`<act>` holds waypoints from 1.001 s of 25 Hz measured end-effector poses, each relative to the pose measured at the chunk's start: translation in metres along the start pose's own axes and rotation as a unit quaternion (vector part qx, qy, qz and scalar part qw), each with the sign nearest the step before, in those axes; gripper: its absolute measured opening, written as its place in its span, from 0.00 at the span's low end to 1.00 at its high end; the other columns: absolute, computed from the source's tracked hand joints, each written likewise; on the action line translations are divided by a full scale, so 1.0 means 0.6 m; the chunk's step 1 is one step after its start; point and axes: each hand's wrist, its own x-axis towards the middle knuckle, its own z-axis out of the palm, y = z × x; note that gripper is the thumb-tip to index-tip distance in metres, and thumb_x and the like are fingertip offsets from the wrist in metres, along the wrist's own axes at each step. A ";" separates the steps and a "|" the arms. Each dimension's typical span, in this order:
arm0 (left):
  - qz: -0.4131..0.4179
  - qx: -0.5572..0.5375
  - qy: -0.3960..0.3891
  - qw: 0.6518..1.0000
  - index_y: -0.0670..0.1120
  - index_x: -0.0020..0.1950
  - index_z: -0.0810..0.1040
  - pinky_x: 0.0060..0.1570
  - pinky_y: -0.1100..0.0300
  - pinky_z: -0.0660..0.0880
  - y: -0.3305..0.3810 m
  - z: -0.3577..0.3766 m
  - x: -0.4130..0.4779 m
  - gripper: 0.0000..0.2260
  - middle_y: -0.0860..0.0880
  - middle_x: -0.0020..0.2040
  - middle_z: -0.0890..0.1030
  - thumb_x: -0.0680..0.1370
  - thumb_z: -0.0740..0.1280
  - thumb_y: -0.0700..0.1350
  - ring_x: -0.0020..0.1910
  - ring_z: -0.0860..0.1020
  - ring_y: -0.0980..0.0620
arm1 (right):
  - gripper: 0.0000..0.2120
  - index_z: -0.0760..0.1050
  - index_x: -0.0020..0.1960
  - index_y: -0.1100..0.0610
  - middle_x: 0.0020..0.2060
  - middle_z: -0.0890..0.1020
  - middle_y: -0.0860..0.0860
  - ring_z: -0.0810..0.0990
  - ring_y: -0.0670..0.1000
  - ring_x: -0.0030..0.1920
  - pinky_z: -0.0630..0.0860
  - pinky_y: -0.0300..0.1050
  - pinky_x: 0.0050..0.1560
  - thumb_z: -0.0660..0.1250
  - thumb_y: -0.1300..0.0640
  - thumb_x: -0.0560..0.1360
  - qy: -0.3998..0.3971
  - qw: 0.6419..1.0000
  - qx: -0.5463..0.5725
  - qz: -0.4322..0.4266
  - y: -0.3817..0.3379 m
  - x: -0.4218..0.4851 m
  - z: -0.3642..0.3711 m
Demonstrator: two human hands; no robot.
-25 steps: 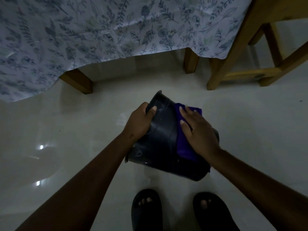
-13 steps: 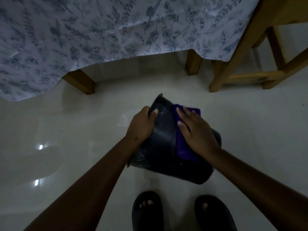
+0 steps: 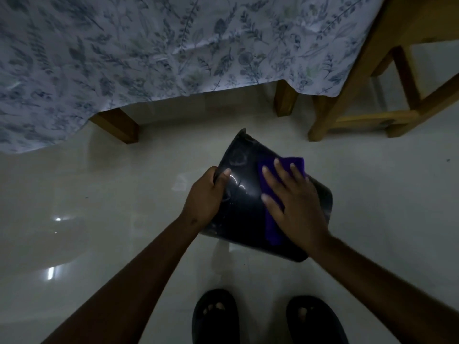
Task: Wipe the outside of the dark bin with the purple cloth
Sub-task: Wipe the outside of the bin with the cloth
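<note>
Purple cloth [image 3: 272, 224] lies flat on the upper side of a dark bin [image 3: 244, 214], pressed down by the right hand [image 3: 295, 207] with its fingers [image 3: 269, 178] spread open. The bin is tipped on its side above a pale tiled floor [image 3: 124, 194], its long axis slanting from the rim at upper left to the base at lower right. The left hand [image 3: 203, 199] has its fingers curled closed around the rim edge. Bare wall remains to the left of the cloth, between the two hands. Compared with a second ago, the right hand has slid slightly toward the base; in this dim light the shift looks small.
</note>
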 end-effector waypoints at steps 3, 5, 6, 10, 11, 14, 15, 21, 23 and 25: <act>0.009 -0.010 0.006 1.000 0.51 0.51 0.72 0.34 0.79 0.69 0.000 0.007 0.008 0.11 0.59 0.38 0.76 0.82 0.54 0.54 0.37 0.74 0.65 | 0.28 0.55 0.77 0.44 0.78 0.55 0.49 0.49 0.58 0.78 0.54 0.64 0.73 0.55 0.43 0.78 0.012 0.992 -0.056 -0.110 -0.026 -0.086 0.024; 0.016 -0.028 0.008 0.999 0.50 0.52 0.73 0.34 0.81 0.68 -0.003 0.012 0.005 0.11 0.58 0.39 0.76 0.82 0.55 0.54 0.38 0.75 0.64 | 0.27 0.54 0.76 0.43 0.78 0.56 0.49 0.51 0.57 0.78 0.54 0.61 0.74 0.54 0.41 0.79 0.023 0.993 -0.044 -0.111 -0.014 -0.038 0.017; 0.016 -0.035 0.011 0.999 0.50 0.52 0.73 0.34 0.81 0.68 -0.003 0.013 0.005 0.11 0.58 0.39 0.76 0.82 0.55 0.54 0.38 0.75 0.64 | 0.26 0.54 0.76 0.43 0.77 0.58 0.49 0.53 0.57 0.77 0.54 0.59 0.74 0.52 0.41 0.79 0.021 0.997 -0.019 -0.068 -0.011 0.010 0.004; 0.000 -0.032 0.009 0.999 0.49 0.52 0.72 0.33 0.72 0.69 0.012 0.012 0.013 0.12 0.57 0.40 0.76 0.82 0.54 0.55 0.38 0.75 0.62 | 0.27 0.55 0.76 0.45 0.77 0.61 0.51 0.57 0.58 0.76 0.60 0.62 0.72 0.48 0.40 0.79 0.016 0.999 0.032 0.037 -0.008 0.079 -0.022; -0.004 -0.031 0.011 0.999 0.49 0.51 0.72 0.34 0.70 0.68 0.012 0.012 0.016 0.13 0.57 0.40 0.76 0.82 0.54 0.55 0.38 0.75 0.62 | 0.27 0.55 0.76 0.45 0.77 0.59 0.51 0.55 0.58 0.77 0.59 0.63 0.73 0.50 0.42 0.79 0.022 1.000 0.011 0.020 -0.016 0.050 -0.010; -0.008 -0.041 0.015 0.999 0.50 0.53 0.73 0.36 0.68 0.68 0.000 0.016 0.019 0.13 0.58 0.41 0.76 0.81 0.54 0.56 0.40 0.76 0.61 | 0.28 0.55 0.76 0.44 0.77 0.57 0.50 0.51 0.59 0.78 0.53 0.64 0.73 0.56 0.44 0.78 0.027 0.994 -0.055 -0.094 -0.049 -0.070 0.033; -0.003 -0.047 0.016 0.999 0.49 0.54 0.74 0.37 0.68 0.69 -0.004 0.018 0.015 0.14 0.58 0.42 0.77 0.82 0.54 0.56 0.41 0.76 0.61 | 0.28 0.54 0.76 0.43 0.78 0.56 0.50 0.50 0.58 0.78 0.52 0.64 0.73 0.55 0.43 0.78 0.023 0.990 -0.063 -0.121 -0.049 -0.084 0.044; -0.007 -0.068 0.007 0.998 0.44 0.57 0.74 0.43 0.59 0.75 0.021 0.020 0.018 0.18 0.47 0.48 0.81 0.82 0.54 0.55 0.45 0.79 0.50 | 0.25 0.60 0.75 0.46 0.75 0.64 0.51 0.59 0.56 0.76 0.58 0.58 0.73 0.50 0.41 0.80 0.036 0.998 0.039 0.037 -0.027 0.085 -0.015; -0.036 -0.023 0.012 0.999 0.42 0.54 0.76 0.41 0.57 0.73 0.024 0.019 0.019 0.18 0.46 0.46 0.80 0.82 0.54 0.54 0.44 0.79 0.47 | 0.26 0.60 0.75 0.46 0.75 0.65 0.50 0.62 0.54 0.75 0.60 0.54 0.73 0.48 0.40 0.80 -0.024 0.994 0.101 0.034 -0.017 0.099 -0.014; -0.051 0.037 -0.004 0.998 0.41 0.48 0.76 0.36 0.58 0.69 0.021 0.019 0.022 0.18 0.47 0.39 0.79 0.82 0.55 0.53 0.41 0.78 0.46 | 0.27 0.57 0.76 0.45 0.76 0.63 0.50 0.61 0.53 0.75 0.60 0.54 0.73 0.46 0.39 0.79 -0.045 0.991 0.119 0.049 -0.023 0.056 0.003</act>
